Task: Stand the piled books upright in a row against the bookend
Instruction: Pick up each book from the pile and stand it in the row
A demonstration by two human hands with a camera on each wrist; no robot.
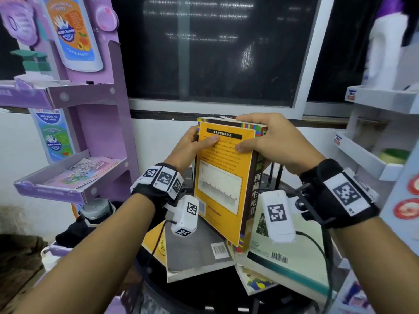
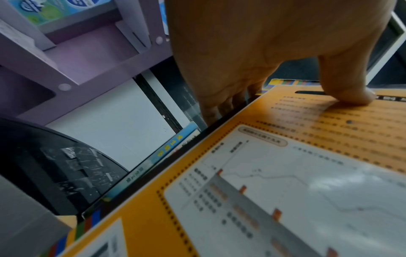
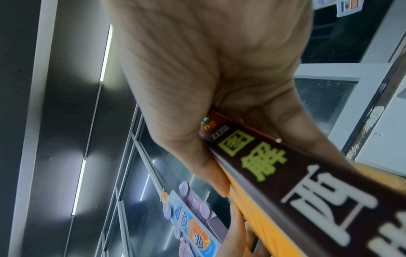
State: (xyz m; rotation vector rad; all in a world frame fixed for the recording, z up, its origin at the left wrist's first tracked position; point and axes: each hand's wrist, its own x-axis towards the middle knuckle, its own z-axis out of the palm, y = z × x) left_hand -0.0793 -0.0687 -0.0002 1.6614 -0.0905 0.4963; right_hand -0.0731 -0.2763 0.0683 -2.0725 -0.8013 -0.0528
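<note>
I hold an orange book (image 1: 223,177) with a brown spine (image 3: 307,165) upright over the pile, its lower corner resting on the books below. My left hand (image 1: 205,139) grips its upper left edge, thumb (image 2: 351,93) on the cover and fingers behind. My right hand (image 1: 249,134) grips the top right corner, thumb on the cover and fingers over the top. Below lie a grey book (image 1: 192,252), a white and teal book (image 1: 283,266) and others. A blue-spined book (image 2: 173,151) sits just behind the orange one. Black metal rods (image 1: 275,175) show behind; the bookend is not clear.
The pile sits on a round black table (image 1: 204,298). A purple cardboard display shelf (image 1: 95,137) stands close on the left, a white shelf (image 1: 374,162) on the right. A dark window (image 1: 215,53) is behind. A lidded jar (image 1: 97,209) stands low at the left.
</note>
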